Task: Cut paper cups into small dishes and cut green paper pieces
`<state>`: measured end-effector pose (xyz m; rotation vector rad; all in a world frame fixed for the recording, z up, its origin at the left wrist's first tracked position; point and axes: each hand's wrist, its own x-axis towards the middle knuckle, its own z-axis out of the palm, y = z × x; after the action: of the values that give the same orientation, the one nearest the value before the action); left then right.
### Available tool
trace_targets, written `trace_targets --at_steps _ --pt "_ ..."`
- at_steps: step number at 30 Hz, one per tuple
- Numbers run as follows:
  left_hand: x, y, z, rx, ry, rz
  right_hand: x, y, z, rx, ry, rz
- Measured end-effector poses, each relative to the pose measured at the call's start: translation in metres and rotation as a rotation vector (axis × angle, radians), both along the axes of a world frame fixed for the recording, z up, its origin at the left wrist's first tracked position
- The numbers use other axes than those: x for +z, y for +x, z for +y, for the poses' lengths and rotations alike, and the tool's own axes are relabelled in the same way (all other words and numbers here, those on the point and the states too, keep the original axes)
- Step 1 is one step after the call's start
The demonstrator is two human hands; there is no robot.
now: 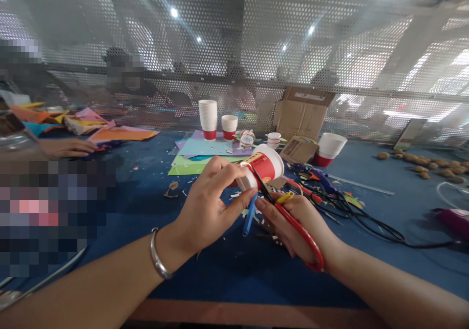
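My left hand (212, 199), with a silver bangle at the wrist, grips a red and white paper cup (269, 165) near its base. The cup lies tilted on its side, its mouth toward the upper right. In my right hand (293, 216) is a pair of red-handled scissors (302, 234), whose dark blades reach up to the cup's side near my left fingertips. How far the blades cut into the paper I cannot tell. Just below the cup is a blue pen (249, 216), and a small yellow piece (285, 197) shows beside my right hand.
Behind stand stacked paper cups (207, 119), coloured paper sheets (205, 147) and a cardboard box (304, 114). To the right are another cup stack (331, 147), a blue glue gun (326, 180), black cables (370, 219) and walnut-like lumps (432, 163). A co-worker's hand (69, 147) rests at left.
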<state>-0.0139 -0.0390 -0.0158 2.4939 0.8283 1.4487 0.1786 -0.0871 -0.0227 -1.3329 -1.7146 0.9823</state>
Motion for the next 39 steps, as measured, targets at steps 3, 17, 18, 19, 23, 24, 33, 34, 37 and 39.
trace_targets --at_steps 3,17,18,19,23,24,33,34,37,39 --pt "0.0 0.0 0.0 0.027 0.005 0.012 0.0 0.0 0.001 -0.007 -0.035 0.008" --pt "0.007 -0.002 -0.003 0.078 0.061 0.065 0.002 0.0 0.002 0.046 -0.095 0.078" --pt "0.007 -0.003 -0.003 0.081 0.068 0.069 0.002 0.0 0.002 0.048 -0.092 0.084" --pt "0.007 -0.003 -0.002 0.082 0.076 0.071 0.001 0.0 0.003 0.043 -0.087 0.086" --pt "0.008 -0.005 0.0 0.081 0.103 0.075 0.002 -0.002 0.005 0.023 -0.078 0.061" --pt "0.008 -0.005 0.0 0.082 0.109 0.077 0.002 -0.002 0.006 0.024 -0.084 0.059" --pt "0.008 -0.005 -0.005 0.057 0.058 0.102 0.007 0.0 0.006 0.076 -0.094 0.104" --pt "0.007 -0.004 -0.005 0.051 0.048 0.104 0.008 0.001 0.006 0.086 -0.093 0.105" --pt "0.006 -0.004 -0.004 0.038 0.037 0.099 0.01 0.002 0.006 0.086 -0.101 0.089" --pt "0.005 -0.005 -0.003 0.027 0.039 0.098 0.01 0.003 0.006 0.079 -0.1 0.081"
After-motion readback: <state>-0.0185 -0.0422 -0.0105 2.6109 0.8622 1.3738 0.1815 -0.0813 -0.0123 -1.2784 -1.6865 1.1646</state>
